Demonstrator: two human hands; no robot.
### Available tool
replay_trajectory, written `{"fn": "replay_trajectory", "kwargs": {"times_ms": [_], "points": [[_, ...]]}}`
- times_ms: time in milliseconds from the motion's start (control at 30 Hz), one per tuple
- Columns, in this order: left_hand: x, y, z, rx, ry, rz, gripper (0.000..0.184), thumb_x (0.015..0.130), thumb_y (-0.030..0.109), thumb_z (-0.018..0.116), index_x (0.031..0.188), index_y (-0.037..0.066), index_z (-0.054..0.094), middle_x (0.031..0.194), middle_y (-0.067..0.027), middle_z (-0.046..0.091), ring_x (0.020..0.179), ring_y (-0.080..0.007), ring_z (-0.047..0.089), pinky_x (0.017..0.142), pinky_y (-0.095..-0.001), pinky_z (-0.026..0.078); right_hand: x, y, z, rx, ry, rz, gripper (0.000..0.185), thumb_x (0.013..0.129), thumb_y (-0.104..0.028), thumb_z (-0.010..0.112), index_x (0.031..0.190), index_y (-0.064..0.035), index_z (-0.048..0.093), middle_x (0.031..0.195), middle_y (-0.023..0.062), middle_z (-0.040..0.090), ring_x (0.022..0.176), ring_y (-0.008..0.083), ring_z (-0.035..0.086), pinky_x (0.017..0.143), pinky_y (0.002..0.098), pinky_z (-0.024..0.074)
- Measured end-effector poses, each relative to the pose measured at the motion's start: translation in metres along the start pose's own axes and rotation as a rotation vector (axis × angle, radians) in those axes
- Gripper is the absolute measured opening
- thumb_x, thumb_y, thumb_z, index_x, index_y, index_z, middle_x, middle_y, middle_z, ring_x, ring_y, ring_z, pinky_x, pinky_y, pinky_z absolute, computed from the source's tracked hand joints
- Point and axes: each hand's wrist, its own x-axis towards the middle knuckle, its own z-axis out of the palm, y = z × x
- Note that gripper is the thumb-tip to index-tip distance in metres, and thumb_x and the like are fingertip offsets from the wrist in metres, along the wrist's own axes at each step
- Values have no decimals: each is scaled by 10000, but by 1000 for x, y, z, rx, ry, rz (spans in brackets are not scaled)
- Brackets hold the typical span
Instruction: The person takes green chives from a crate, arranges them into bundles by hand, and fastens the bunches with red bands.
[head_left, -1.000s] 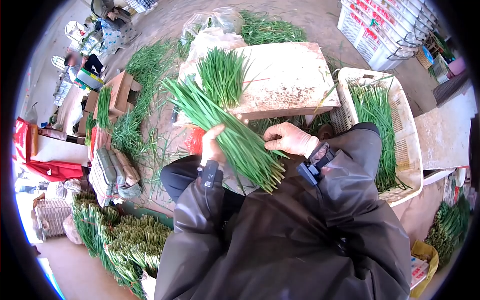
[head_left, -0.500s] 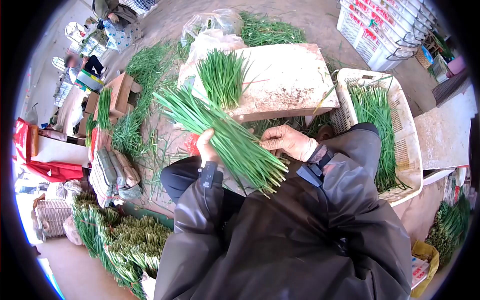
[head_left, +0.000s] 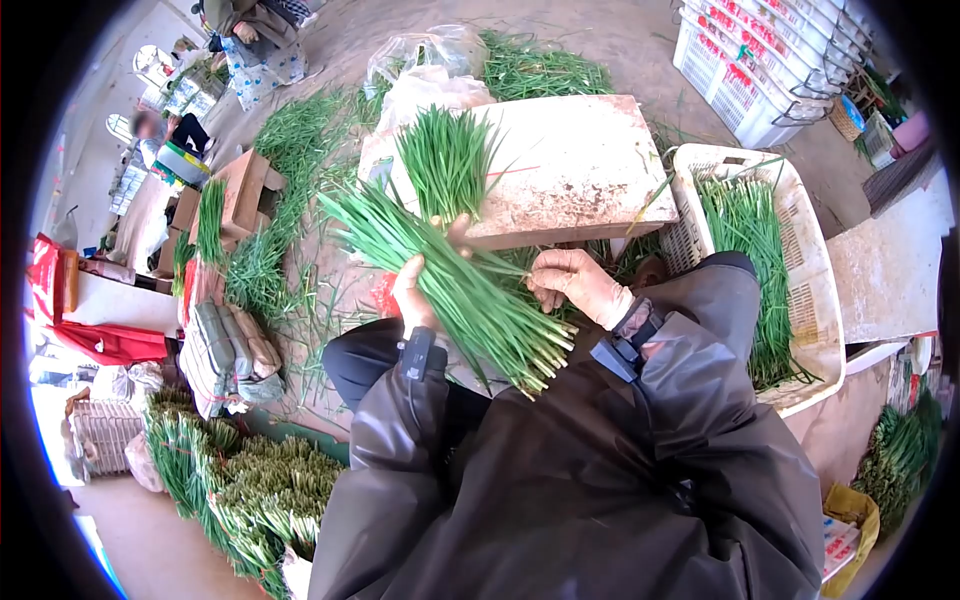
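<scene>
A long bunch of garlic chives [head_left: 470, 300] lies slantwise across my lap, leaf tips up to the left and pale cut ends down to the right. My left hand [head_left: 418, 290] is wrapped round its middle, with fingertips showing on the far side. Beside the bunch, my gloved right hand [head_left: 580, 287] pinches a thin chive leaf [head_left: 505, 268] that sticks out from its upper edge. A second pile of chives [head_left: 445, 165] rests on the low white bench [head_left: 580, 170] in front of me.
On my right stands a white plastic crate [head_left: 815, 270] holding chives. Stacked crates [head_left: 745, 85] rise at the far right. Loose leaves [head_left: 290, 180] litter the floor, and a plastic bag [head_left: 430, 90] sits behind the bench. Many bundles [head_left: 270, 480] stand at lower left. Two people are farther back.
My right hand has drawn slightly away from the bunch, pulling a leaf out to the side. Left-hand fingertips now show beyond the bunch, which has shifted little.
</scene>
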Motion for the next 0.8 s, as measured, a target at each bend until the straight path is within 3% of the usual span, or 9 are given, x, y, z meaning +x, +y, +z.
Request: {"fn": "replay_trajectory", "kwargs": {"times_ms": [100,200,300,433,467,500,533,633,800], "points": [[4,7,-10,-10,176,-51,518,847,326,680,1260,13,659,1360,-188,668,1099,-372,668,1012,-502,532,-1,-2,1,-80,-4,-73,147,999,-162,668,944,-32,707,753,-16,651,671,80,621,610,246,492],[-3,3,0,68,188,-11,596,871,437,651,1266,-9,648,1397,-203,632,1117,-393,662,937,-554,563,-4,-4,1,-88,-45,-87,134,994,-154,672,945,-34,703,744,-27,629,680,68,594,619,246,490],[1,5,-4,12,138,-20,653,886,508,582,1355,56,616,1508,-273,524,1201,-557,590,1018,-687,478,-4,-2,5,-181,-74,-45,142,1015,-148,659,932,-34,675,717,-34,583,648,60,554,607,254,467],[-12,5,24,40,57,50,618,872,536,611,1324,116,643,1458,-255,567,1224,-584,576,1034,-717,461,-7,-5,4,-313,-139,-61,158,1023,-158,623,938,-29,653,711,-28,555,639,60,535,604,257,453],[-14,4,29,35,74,141,588,872,513,637,1296,105,652,1410,-227,611,1207,-554,603,1028,-704,477,-8,-7,2,-352,-158,-74,163,1022,-161,616,938,-27,652,712,-27,553,640,59,535,604,256,453],[-17,15,24,13,96,33,450,897,424,663,1203,95,652,1209,-122,683,1118,-412,666,970,-636,530,-9,-9,0,-437,-147,-99,165,976,-194,638,973,-35,681,728,53,636,645,150,612,631,320,511],[-14,12,20,-10,0,213,337,928,344,664,1152,97,623,1077,-60,661,988,-275,654,918,-569,543,-9,-8,-3,-524,-141,-157,168,963,-198,644,985,-37,686,757,79,659,677,184,633,659,336,522],[-13,16,23,-74,-3,203,284,839,299,735,1062,160,627,890,-24,598,811,-224,605,887,-568,536,-10,-7,-7,-703,-130,-186,225,916,-237,670,1045,-56,707,893,165,732,849,338,704,782,410,556],[-14,19,20,14,-17,154,244,863,306,707,1045,162,632,888,-7,611,810,-215,619,895,-573,540,-16,-17,-1,-933,-115,-206,244,902,-264,690,1029,-56,703,894,149,733,853,336,719,765,414,562]]}}
